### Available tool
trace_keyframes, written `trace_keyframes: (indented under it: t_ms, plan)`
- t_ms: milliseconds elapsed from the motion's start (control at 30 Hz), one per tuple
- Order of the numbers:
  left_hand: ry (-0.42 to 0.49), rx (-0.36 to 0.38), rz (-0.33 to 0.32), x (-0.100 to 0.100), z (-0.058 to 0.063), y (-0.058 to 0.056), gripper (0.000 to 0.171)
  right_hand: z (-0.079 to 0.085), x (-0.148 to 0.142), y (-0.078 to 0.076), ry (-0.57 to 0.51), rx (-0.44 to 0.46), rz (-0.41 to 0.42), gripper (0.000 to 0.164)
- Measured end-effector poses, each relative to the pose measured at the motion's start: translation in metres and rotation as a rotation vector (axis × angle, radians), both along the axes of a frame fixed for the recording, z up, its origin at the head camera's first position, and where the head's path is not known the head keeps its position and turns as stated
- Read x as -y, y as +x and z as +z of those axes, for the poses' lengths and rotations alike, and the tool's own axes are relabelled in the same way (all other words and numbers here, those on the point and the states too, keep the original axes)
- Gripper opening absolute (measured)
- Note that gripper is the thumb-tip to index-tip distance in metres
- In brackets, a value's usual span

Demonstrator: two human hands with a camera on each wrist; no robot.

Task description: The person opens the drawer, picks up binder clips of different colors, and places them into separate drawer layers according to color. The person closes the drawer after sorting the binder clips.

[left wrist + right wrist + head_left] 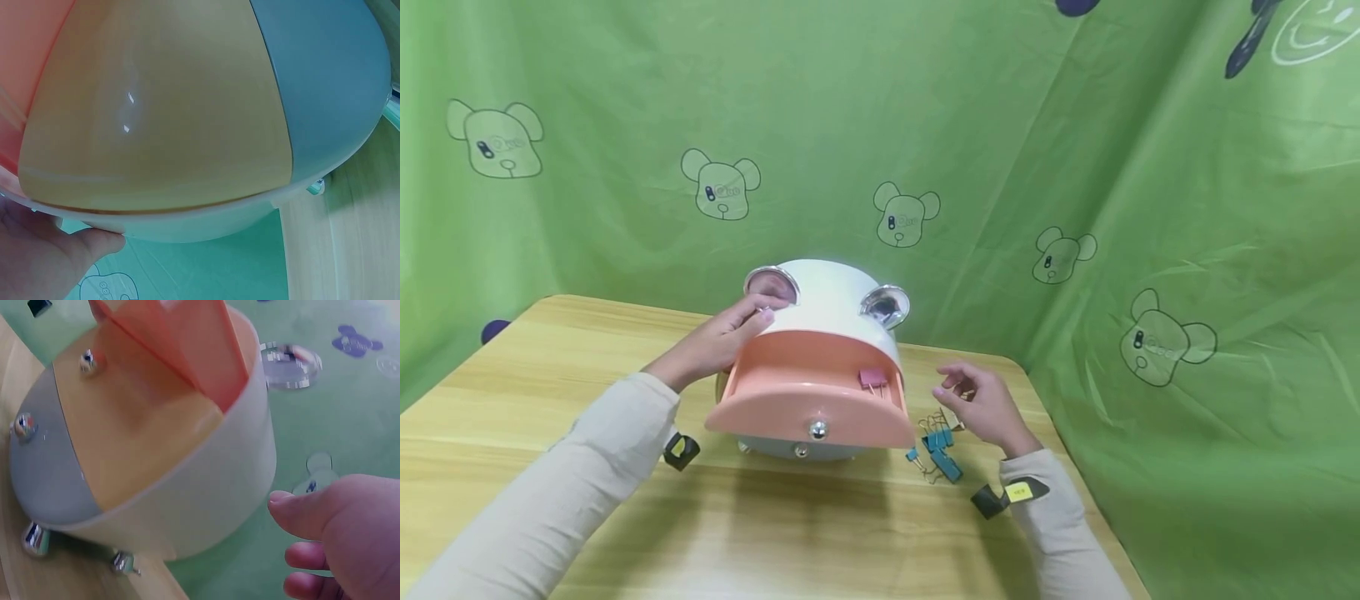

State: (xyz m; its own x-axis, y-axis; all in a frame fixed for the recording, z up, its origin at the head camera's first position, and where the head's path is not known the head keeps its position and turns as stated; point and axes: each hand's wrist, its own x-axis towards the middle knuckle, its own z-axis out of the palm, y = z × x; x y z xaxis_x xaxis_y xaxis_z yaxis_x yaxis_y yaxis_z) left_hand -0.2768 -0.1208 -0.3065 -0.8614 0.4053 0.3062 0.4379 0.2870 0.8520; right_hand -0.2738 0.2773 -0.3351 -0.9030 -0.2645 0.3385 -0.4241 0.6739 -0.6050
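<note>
A rounded white desktop drawer box (831,287) with shiny silver ears stands on the table. Its pink top drawer (808,410) is pulled out, and a pink binder clip (872,378) lies inside at the right. My left hand (730,333) rests on the box's upper left side by the ear (772,283); its thumb shows along the rim in the left wrist view. To the right of the box, my right hand (985,404) hovers with loosely bent fingers and nothing visible in them. Below it lie several blue binder clips (938,439) and a pale one (952,418).
Two lower drawers, one yellow (162,112) and one grey-blue (331,81), are closed. The wooden table (700,533) ends behind the box at a green printed curtain (820,125), which also runs along the right side. Small silver feet (36,540) support the box.
</note>
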Motion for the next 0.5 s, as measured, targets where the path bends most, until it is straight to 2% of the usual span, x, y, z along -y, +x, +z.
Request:
trace_keyframes:
  t_ms: [500]
  plan:
    - [-0.001,-0.015,0.008,-0.001,-0.001,0.0,0.04,-0.033,-0.033,-0.018,-0.019,0.099,-0.142,0.038]
